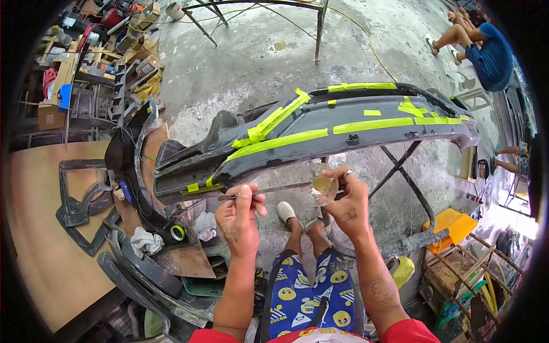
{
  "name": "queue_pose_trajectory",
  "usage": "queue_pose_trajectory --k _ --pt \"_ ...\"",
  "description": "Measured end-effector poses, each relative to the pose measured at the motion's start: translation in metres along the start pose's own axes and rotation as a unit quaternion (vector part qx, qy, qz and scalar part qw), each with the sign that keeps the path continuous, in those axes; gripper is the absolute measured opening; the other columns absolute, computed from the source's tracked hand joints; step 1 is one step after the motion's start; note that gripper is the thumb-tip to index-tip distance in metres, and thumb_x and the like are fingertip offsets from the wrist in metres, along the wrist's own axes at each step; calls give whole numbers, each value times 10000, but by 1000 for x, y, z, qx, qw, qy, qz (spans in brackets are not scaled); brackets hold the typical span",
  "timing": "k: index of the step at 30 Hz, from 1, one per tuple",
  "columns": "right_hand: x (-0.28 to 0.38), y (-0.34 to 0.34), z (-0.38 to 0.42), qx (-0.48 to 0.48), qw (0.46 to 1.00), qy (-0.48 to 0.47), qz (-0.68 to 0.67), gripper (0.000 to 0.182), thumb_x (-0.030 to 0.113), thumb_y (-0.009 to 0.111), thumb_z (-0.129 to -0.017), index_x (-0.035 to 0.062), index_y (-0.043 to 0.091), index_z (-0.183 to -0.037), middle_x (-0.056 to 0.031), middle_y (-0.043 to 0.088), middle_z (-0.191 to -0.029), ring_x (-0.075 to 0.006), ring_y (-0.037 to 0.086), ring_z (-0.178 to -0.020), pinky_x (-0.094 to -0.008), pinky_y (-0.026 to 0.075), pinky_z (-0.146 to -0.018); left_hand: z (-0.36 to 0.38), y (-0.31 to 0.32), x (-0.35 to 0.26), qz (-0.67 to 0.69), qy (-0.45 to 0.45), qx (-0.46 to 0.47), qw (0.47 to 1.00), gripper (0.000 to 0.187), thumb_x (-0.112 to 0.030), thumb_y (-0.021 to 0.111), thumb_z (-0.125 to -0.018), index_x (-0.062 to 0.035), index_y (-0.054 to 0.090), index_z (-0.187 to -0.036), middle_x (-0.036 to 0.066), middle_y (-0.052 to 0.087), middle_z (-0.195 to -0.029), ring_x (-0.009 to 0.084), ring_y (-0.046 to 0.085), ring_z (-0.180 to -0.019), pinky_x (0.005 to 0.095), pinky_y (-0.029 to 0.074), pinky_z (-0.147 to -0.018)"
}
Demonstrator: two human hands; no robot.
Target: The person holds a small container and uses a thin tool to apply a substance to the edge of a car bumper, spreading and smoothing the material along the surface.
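My left hand (243, 211) is closed round the handle end of a thin, long metal tool (280, 187), whose far end reaches to a small clear cup. The cup (322, 184) holds something yellowish and is pinched in the fingers of my right hand (349, 203). Both hands are in front of a long dark car bumper (286, 154), which lies across the view on a metal stand (403, 168). Strips of bright yellow-green tape (286, 142) run along the bumper. My hands do not seem to touch it.
On the left are a wooden board (40, 217), black frame parts (80, 166), crumpled white paper (147, 241) and a tape roll (178, 232). A person (486, 51) sits at the upper right. An orange piece (452, 228) lies by a rusty rack (486, 268) at the lower right.
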State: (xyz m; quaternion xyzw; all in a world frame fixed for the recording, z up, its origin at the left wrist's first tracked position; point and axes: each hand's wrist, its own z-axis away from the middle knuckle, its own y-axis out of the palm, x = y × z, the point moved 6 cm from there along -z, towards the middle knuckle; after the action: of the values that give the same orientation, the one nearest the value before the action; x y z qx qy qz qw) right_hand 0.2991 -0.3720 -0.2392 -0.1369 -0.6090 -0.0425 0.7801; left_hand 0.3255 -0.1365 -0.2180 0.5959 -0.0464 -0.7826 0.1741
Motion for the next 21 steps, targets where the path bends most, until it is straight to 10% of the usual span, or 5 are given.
queue_pose_trajectory --k 13,21 --pt "-12 0 2 27 992 105 -68 459 76 890 -749 20 627 -1122 -23 671 -861 -58 601 -679 -223 497 -516 -3 -39 9 26 20 -103 994 200 -184 633 -1032 9 685 -1032 103 687 -842 130 567 -602 270 463 -563" --pt "-37 -39 -4 131 987 91 -36 477 176 911 -733 20 656 -1105 -19 692 -902 -78 609 -829 -249 504 -739 -9 -19 11 1 86 -145 986 231 -196 629 -1042 28 682 -1055 117 689 -855 124 579 -627 263 482 -593"
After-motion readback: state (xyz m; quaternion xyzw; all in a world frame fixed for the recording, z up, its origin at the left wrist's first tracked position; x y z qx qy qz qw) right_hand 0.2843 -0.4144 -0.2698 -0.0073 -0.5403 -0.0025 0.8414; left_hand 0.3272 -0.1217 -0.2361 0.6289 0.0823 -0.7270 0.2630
